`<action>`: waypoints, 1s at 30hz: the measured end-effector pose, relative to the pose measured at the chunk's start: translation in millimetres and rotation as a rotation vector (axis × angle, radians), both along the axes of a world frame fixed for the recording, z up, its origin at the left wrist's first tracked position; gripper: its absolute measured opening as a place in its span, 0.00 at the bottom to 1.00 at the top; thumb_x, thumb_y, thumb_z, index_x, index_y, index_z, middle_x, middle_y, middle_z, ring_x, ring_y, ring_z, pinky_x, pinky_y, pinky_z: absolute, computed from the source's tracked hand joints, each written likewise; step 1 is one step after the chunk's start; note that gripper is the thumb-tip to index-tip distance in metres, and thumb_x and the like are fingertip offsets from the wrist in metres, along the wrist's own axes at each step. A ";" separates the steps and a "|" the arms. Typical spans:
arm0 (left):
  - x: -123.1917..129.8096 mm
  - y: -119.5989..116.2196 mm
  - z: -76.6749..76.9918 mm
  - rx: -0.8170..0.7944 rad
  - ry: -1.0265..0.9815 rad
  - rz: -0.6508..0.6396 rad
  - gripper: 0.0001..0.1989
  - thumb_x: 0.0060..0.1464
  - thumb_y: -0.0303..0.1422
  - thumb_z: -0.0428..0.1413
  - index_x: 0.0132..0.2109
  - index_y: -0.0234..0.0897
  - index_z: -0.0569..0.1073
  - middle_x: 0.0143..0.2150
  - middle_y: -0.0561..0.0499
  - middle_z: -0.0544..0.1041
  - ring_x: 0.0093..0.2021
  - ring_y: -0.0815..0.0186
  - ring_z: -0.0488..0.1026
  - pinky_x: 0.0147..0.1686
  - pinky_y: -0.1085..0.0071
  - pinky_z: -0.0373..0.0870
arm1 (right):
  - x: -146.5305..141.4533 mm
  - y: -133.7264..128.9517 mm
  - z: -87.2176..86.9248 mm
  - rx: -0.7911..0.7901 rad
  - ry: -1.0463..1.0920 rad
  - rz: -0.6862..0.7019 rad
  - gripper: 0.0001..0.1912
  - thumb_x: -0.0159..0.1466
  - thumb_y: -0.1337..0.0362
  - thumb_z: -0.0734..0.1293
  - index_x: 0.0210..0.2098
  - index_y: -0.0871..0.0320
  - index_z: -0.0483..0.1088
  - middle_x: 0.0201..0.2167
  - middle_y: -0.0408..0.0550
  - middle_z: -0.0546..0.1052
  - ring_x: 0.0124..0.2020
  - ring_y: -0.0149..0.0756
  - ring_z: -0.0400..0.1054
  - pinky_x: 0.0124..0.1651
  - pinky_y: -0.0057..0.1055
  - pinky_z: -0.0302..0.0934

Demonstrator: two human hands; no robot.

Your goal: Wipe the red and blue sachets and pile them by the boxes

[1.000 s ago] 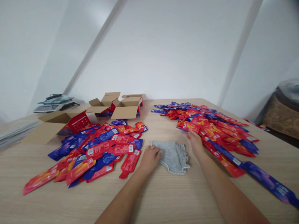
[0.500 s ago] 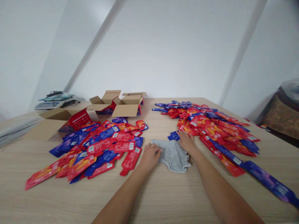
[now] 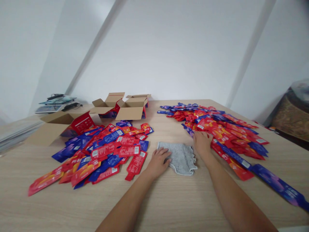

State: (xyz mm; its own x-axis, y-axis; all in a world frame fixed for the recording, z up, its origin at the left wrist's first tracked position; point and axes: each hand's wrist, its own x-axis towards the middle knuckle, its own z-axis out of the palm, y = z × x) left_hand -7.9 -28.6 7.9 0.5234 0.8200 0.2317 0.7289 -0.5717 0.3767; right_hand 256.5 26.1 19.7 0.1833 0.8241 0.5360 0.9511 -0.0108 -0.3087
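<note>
A grey knitted piece of fabric (image 3: 182,158), with a wavy right edge, lies flat on the table in front of me. My left hand (image 3: 158,163) rests on its left side, palm down with fingers spread. To the right of the fabric is my right hand (image 3: 203,144), its fingers draped over the near edge of a heap of red and blue sachets (image 3: 224,130). A blue sachet (image 3: 187,130) sticks out by those fingertips; the fingers' undersides are hidden. Left of my left hand is another heap of red and blue sachets (image 3: 106,149).
Open cardboard boxes (image 3: 130,112) stand at the back left, with another box (image 3: 79,125) nearer. A stack of flat items (image 3: 58,103) is at the far left. One long blue packet (image 3: 277,184) reaches toward the right table edge. A white wall (image 3: 169,51) rises behind.
My right hand has moved right, off the fabric's upper edge to the right heap. The blue sachet has shifted up and right and turned. My left hand's fingers have spread onto the fabric.
</note>
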 end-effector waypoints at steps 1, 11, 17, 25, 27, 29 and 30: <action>1.5 -0.7 0.2 -0.003 0.020 0.008 0.18 0.61 0.38 0.48 0.57 0.46 0.67 0.62 0.51 0.64 0.64 0.59 0.53 0.62 0.53 0.47 | -3.3 -0.8 3.8 0.036 0.074 0.037 0.19 0.66 0.62 0.52 0.46 0.61 0.71 0.41 0.57 0.75 0.46 0.47 0.62 0.54 0.46 0.47; 8.4 -2.2 -4.7 0.016 0.106 0.313 0.31 0.57 0.40 0.47 0.62 0.25 0.55 0.64 0.34 0.57 0.65 0.53 0.51 0.61 0.57 0.48 | -87.7 -32.0 -8.2 -0.212 0.080 0.432 0.25 0.63 0.62 0.58 0.59 0.62 0.61 0.53 0.57 0.70 0.54 0.43 0.61 0.56 0.39 0.53; 8.3 -1.0 -5.1 -0.030 0.278 0.267 0.33 0.60 0.42 0.39 0.65 0.22 0.50 0.67 0.32 0.50 0.68 0.51 0.43 0.62 0.53 0.42 | -93.0 -39.8 -15.1 -0.378 -0.199 0.575 0.24 0.68 0.57 0.51 0.61 0.56 0.59 0.63 0.50 0.60 0.62 0.43 0.52 0.58 0.45 0.50; 10.4 -3.2 -6.4 0.007 0.326 0.282 0.34 0.61 0.45 0.37 0.64 0.22 0.52 0.67 0.32 0.49 0.68 0.50 0.39 0.62 0.50 0.39 | -74.7 -22.1 -15.1 -0.328 -0.310 0.268 0.23 0.67 0.60 0.56 0.59 0.60 0.62 0.60 0.61 0.62 0.59 0.51 0.54 0.56 0.47 0.51; 10.0 -3.1 -6.0 0.009 0.325 0.278 0.33 0.61 0.44 0.37 0.65 0.22 0.52 0.67 0.32 0.49 0.68 0.50 0.38 0.62 0.48 0.38 | -71.5 -22.5 -13.5 -0.289 -0.281 0.256 0.23 0.66 0.59 0.58 0.57 0.60 0.64 0.56 0.62 0.67 0.56 0.50 0.57 0.54 0.44 0.53; 9.1 -2.8 -5.0 -0.002 0.328 0.272 0.33 0.61 0.44 0.37 0.65 0.22 0.52 0.67 0.31 0.48 0.68 0.50 0.38 0.62 0.47 0.39 | -69.4 -23.3 -11.9 -0.256 -0.222 0.266 0.23 0.64 0.59 0.60 0.57 0.60 0.64 0.49 0.61 0.70 0.51 0.48 0.60 0.53 0.40 0.54; 8.6 -2.6 -4.4 -0.010 0.329 0.268 0.33 0.61 0.44 0.37 0.65 0.22 0.52 0.67 0.31 0.48 0.68 0.50 0.38 0.62 0.47 0.39 | -68.9 -23.7 -10.7 -0.238 -0.184 0.270 0.24 0.63 0.59 0.62 0.58 0.59 0.63 0.47 0.59 0.71 0.50 0.47 0.61 0.52 0.39 0.55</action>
